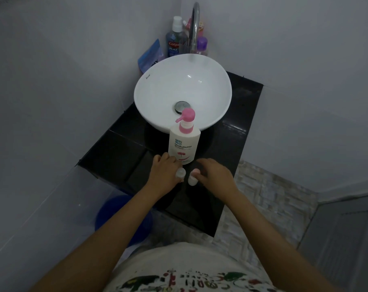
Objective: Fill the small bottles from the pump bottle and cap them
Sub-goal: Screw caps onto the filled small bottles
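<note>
Pump bottle (184,144): upright on the black tabletop (119,148), just in front of the white basin (168,81), pink pump head aimed left. Likely rigid plastic and the heaviest item here; best steadied round the body while pressing down on the pump top, since a smooth wet wall may slip.

Two small bottles at the near edge of the tabletop, close side by side: left small bottle (180,173) and right small bottle (192,180). Probably light, thin-walled, easily tipped; best held low round the body, mouth kept level under the spout. Capped or uncapped: cannot tell for certain.

Left hand (164,173): fingers curled beside and against the left small bottle, fingertips near the base of the pump bottle; appears to hold that small bottle.

Right hand (215,175): fingers bent round the right small bottle, thumb near its top; appears to grip it.

Judged stage: early, no filling evident.

Behind the basin: faucet (194,24), mouthwash bottle (174,39).
</note>
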### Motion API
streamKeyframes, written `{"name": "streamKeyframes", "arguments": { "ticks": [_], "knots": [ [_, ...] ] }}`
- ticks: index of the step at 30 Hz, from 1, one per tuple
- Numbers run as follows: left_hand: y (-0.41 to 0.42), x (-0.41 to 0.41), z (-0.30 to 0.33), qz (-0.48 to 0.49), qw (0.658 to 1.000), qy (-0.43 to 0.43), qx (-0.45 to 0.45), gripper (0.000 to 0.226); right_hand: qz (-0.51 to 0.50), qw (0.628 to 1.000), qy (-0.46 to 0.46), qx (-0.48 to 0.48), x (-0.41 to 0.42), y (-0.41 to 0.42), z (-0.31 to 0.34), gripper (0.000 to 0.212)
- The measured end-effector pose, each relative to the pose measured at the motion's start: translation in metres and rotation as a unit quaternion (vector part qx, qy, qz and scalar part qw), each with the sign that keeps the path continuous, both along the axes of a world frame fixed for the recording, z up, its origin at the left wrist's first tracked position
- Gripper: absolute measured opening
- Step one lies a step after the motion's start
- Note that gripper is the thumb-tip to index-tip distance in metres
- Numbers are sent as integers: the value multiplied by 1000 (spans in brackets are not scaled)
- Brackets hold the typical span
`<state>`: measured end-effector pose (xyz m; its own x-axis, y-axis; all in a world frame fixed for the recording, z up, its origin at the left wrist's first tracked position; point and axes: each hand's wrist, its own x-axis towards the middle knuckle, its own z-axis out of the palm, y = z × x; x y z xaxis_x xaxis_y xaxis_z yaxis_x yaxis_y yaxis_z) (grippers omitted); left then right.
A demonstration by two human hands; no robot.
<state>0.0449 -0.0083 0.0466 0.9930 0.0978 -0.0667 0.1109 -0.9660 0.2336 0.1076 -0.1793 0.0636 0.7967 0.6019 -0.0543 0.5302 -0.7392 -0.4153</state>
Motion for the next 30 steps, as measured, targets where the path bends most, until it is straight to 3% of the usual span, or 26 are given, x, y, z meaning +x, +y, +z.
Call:
{"name": "streamKeyframes", "arguments": {
  "ticks": [4,9,15,21,27,30],
  "knots": [
    [3,-7,12,11,998,-48,-31,39,-113,991,15,64,14,-20,7,45],
    [5,-28,44,59,972,-135,-184,31,-176,982,71,19,25,-49,-5,41],
    [11,-56,62,124,888,-82,-436,33,-139,974,133,-119,22,-50,-31,33],
    [5,-64,67,181,810,-72,-554,34,-149,931,227,-245,28,-25,-38,31],
    [-5,-65,68,230,727,-88,-641,39,-150,951,185,-197,21,-28,-38,20],
    [-7,-65,67,235,705,-81,-664,37,-177,959,176,-133,18,-31,-28,19]
  ]
}}
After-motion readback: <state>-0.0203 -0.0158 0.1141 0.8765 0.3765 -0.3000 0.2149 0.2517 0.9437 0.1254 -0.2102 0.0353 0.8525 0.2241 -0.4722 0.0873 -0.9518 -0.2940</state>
